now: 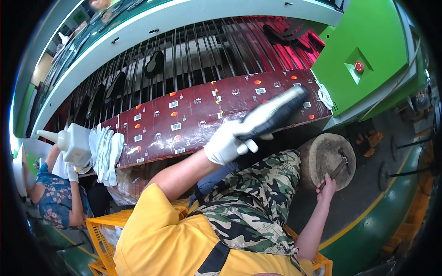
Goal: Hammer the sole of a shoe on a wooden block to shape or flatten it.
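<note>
Maroon printed cover [193, 112] crosses mid-frame. Dark shoe [275, 112], right of centre, long axis slanting up-right from gloved left hand [225, 143], whose fingers clasp its near end. Round block [324, 151] sits below-right of shoe; bare right hand [326, 188], right side of frame, grips hammer [340, 166] over it. Shoe motion-blurred; left grip partly hidden; can't tell if hammer head touches block.

I read this as a shoe factory's production line: a conveyor of metal rods [201, 55] across the upper frame carries dark shoe-shaped pieces [154, 65], beside a green machine housing [380, 37] with a red button [358, 67]; at right, a hammer [340, 166] and a yellow floor line [368, 209].
</note>
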The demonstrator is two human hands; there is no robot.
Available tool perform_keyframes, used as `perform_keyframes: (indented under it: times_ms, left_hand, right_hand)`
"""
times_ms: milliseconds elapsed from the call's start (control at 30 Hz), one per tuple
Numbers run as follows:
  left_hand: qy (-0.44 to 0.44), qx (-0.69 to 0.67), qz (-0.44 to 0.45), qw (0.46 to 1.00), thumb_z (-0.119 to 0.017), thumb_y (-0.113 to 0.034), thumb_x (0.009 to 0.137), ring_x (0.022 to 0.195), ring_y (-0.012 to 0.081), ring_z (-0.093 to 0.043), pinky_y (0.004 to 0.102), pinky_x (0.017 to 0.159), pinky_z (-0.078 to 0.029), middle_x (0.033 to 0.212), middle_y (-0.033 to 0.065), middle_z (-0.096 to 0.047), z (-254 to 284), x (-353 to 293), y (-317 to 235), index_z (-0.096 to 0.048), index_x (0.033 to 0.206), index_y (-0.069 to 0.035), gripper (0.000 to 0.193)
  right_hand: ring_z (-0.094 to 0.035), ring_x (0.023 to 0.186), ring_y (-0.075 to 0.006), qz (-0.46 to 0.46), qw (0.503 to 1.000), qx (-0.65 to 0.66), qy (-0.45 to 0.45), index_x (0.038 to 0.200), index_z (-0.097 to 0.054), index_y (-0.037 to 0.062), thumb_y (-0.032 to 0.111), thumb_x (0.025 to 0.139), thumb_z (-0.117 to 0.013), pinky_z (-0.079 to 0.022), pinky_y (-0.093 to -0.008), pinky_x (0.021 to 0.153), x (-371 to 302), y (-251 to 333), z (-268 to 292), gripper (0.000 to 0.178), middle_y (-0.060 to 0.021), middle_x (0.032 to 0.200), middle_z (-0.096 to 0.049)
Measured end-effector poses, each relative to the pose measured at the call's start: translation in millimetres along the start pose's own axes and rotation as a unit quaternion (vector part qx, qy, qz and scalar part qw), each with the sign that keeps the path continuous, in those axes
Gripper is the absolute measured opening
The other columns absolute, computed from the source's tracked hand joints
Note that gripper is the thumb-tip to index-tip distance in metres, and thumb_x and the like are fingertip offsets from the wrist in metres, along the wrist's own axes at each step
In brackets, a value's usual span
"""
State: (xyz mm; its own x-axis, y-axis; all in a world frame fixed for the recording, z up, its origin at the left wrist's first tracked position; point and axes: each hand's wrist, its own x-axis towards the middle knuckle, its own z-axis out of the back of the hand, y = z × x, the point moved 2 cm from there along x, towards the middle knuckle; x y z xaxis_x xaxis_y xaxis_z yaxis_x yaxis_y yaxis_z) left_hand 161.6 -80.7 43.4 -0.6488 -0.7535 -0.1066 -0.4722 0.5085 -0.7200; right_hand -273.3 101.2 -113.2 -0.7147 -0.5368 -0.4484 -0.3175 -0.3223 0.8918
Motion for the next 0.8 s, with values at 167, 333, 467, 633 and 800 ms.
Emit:
perform_keyframes:
  times_ms: [167, 333, 467, 633, 800]
  left_hand:
    - [-0.159, 0.000, -0.136, 0.978, -0.046, -0.015, 0.103, 0.067, 0.0178, -0.070, 0.0198, 0.048, -0.048, 0.113, 0.0279, -0.073, 81, 42, -63, -0.053, 0.136, 0.011, 0.043]
    - [-0.275, 0.055, -0.222, 0.934, -0.054, -0.023, 0.105, 0.078, 0.0189, -0.074, 0.0207, 0.047, -0.047, 0.119, 0.0191, -0.073, 156, 114, -123, -0.056, 0.141, -0.007, 0.040]
    - [-0.340, 0.031, -0.214, 0.915, -0.063, -0.023, 0.105, 0.090, 0.0370, -0.076, 0.0293, 0.047, -0.052, 0.122, 0.0192, -0.067, 247, 150, -176, -0.052, 0.141, -0.005, 0.042]
    - [-0.367, 0.000, -0.127, 0.921, -0.067, -0.049, 0.100, 0.096, 0.0479, -0.074, 0.0405, 0.059, -0.061, 0.135, 0.0311, -0.061, 277, 173, -147, -0.046, 0.145, -0.001, 0.070]
    - [-0.391, 0.148, -0.146, 0.897, -0.067, -0.035, 0.100, 0.074, 0.0315, -0.076, 0.0321, 0.052, -0.055, 0.119, 0.0267, -0.070, 284, 163, -121, -0.059, 0.127, 0.008, 0.051]
  right_hand:
    - [-0.052, 0.044, -0.0145, 0.005, 1.000, 0.015, -0.009, 0.103, -0.051, 0.0122, 0.026, 0.099, -0.066, -0.033, -0.0275, 0.033, -5, 2, -5, 0.021, -0.0005, 0.070, -0.052]
    - [-0.052, 0.043, -0.0145, 0.025, 0.999, 0.016, -0.027, 0.102, -0.052, 0.0118, 0.027, 0.099, -0.065, -0.033, -0.0274, 0.032, -10, 1, 1, 0.020, -0.0008, 0.069, -0.052]
    - [-0.052, 0.042, -0.0151, 0.036, 0.999, 0.019, 0.001, 0.101, -0.053, 0.0118, 0.026, 0.099, -0.065, -0.033, -0.0280, 0.032, -4, 0, -12, 0.019, -0.0014, 0.068, -0.053]
    - [-0.052, 0.041, -0.0152, 0.022, 0.999, 0.015, -0.017, 0.100, -0.053, 0.0117, 0.024, 0.099, -0.064, -0.032, -0.0289, 0.031, -10, -2, -8, 0.017, -0.0005, 0.067, -0.053]
    - [-0.051, 0.041, -0.0156, 0.033, 0.999, 0.013, -0.025, 0.101, -0.053, 0.0107, 0.023, 0.100, -0.063, -0.032, -0.0283, 0.031, -15, 4, -4, 0.016, -0.0026, 0.068, -0.053]
